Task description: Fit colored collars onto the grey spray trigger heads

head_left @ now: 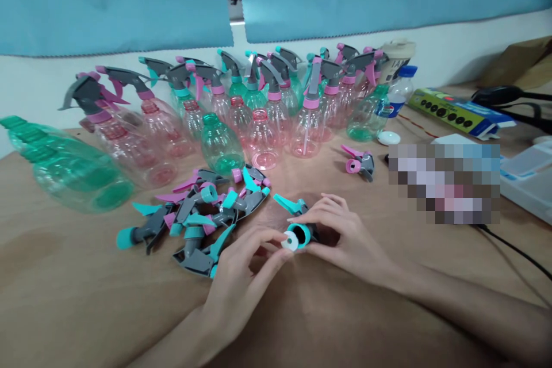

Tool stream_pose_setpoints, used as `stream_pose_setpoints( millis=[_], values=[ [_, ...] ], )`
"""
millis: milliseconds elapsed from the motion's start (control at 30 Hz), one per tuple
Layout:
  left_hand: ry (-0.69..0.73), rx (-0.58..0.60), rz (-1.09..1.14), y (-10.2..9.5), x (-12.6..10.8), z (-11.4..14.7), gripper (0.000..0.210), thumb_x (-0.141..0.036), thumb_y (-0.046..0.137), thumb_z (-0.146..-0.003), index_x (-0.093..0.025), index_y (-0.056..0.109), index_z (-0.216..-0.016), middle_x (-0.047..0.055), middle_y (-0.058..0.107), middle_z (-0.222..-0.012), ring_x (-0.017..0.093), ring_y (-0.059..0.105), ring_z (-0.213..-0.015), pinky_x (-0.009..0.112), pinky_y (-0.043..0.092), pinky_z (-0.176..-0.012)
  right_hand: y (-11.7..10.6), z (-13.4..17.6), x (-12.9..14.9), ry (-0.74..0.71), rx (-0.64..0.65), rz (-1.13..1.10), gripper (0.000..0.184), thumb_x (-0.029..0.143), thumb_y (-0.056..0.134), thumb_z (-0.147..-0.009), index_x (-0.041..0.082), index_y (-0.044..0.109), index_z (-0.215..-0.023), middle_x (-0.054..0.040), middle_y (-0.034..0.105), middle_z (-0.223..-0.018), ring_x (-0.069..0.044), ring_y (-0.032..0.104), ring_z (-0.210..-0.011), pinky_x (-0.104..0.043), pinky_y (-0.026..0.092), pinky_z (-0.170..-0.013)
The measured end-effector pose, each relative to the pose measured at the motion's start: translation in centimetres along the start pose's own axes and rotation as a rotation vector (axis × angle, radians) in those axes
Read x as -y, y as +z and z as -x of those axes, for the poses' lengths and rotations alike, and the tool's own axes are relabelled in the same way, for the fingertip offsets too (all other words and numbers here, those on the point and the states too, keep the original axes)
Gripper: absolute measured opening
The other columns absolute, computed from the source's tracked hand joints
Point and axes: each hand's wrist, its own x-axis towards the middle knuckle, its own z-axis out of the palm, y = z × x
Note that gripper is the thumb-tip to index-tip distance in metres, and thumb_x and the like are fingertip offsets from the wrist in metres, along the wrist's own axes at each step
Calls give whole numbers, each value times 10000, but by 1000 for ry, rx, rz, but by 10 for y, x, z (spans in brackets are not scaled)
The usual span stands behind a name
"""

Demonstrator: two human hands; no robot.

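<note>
Between the thumb and fingers of my left hand is a small white washer with a hole in its middle. Right beside it, my right hand grips a grey and teal spray trigger head, its teal collar facing the washer and showing a dark opening. I cannot tell whether washer and collar touch. To the left of my hands lies a pile of loose trigger heads in grey with teal or pink parts. One pink and grey trigger head lies apart, beyond my right hand.
Green and pink clear spray bottles stand along the back, many with trigger heads on. Overlapping green bottles are at the left. At the right are a blue-capped bottle, a white round lid, a green-yellow box and a black cable.
</note>
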Motion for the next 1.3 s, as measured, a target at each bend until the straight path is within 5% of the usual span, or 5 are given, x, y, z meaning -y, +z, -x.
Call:
stream_pose_setpoints(
  millis=[200,500,700,900,1300],
  values=[
    [-91,-118,66,2,5,-1,106,-286,594,-858,-195,579,-911,-6,633,-768,121,616,-649,214,517,-563,0,0,2,-13,16,4,211,273,656,-820,267,645,-1031,6,686,-892,-167,609,-854,-418,349,-941],
    [92,-85,-6,-1,6,3,153,-182,457,-926,-216,604,-949,2,648,-848,115,625,-720,212,529,-636,2,2,-1,15,-17,-66,229,204,698,-769,265,640,-982,26,670,-834,-174,599,-856,-426,381,-963],
    [69,-93,106,4,10,7,122,-185,417,-946,-202,535,-973,-36,608,-690,72,564,-477,174,486,-469,1,1,1,-5,-12,-70,227,236,676,-780,247,628,-1002,13,694,-859,-185,632,-888,-469,353,-1025],
    [256,-132,-79,-7,8,9,235,-110,455,-911,-253,633,-966,19,586,-894,123,578,-760,179,490,-550,2,2,4,-48,49,-125,213,225,670,-783,238,610,-987,28,701,-914,-144,649,-870,-437,289,-1077],
    [432,-164,-51,4,0,5,83,-127,565,-883,-198,603,-905,-1,634,-771,120,581,-694,222,498,-612,4,3,13,-55,91,-110,211,306,700,-785,258,616,-973,48,680,-869,-131,614,-886,-414,141,-1050]
  ],
)
